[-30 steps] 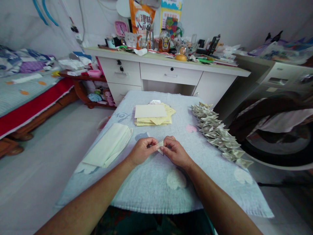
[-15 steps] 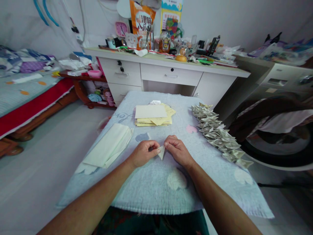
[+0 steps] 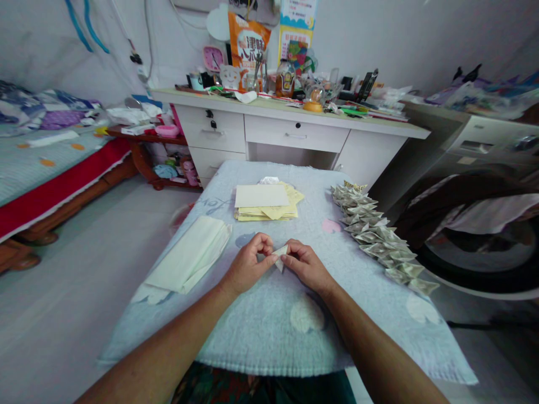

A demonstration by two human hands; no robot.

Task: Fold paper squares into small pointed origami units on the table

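Folded paper (image 3: 281, 251), as I see it: between left hand (image 3: 251, 262) and right hand (image 3: 308, 266), neither nearer | upper edge rising rightward, point toward wearer | both pinch it (far-side fingertips hidden)

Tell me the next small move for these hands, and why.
I'd probably have the right hand press its thumb firmly on the folded paper: that thumb already lies against the paper's face, and the left hand is at the paper's other side, where it could steady it.
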